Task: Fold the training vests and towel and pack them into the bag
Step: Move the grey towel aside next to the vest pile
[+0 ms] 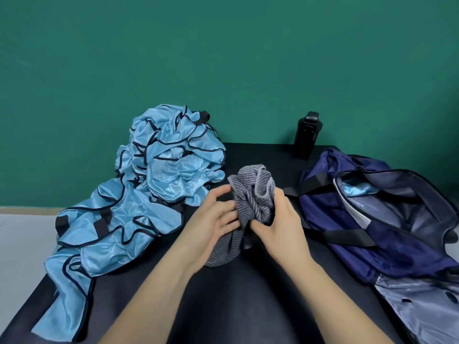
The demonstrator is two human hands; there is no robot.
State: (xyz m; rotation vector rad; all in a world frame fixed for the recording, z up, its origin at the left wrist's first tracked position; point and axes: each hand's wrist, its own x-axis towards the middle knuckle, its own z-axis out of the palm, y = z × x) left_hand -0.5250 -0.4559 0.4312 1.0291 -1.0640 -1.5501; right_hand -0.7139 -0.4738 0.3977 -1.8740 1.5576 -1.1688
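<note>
Head view: right hand [280, 219] grips the bunched grey towel [253, 194] over the bench [248, 299], and left hand [213, 219] presses it with straightish fingers. Best to find two corners and spread it flat before folding. Vests [161, 170] are heaped left; bag [372, 244] lies open right.
</note>
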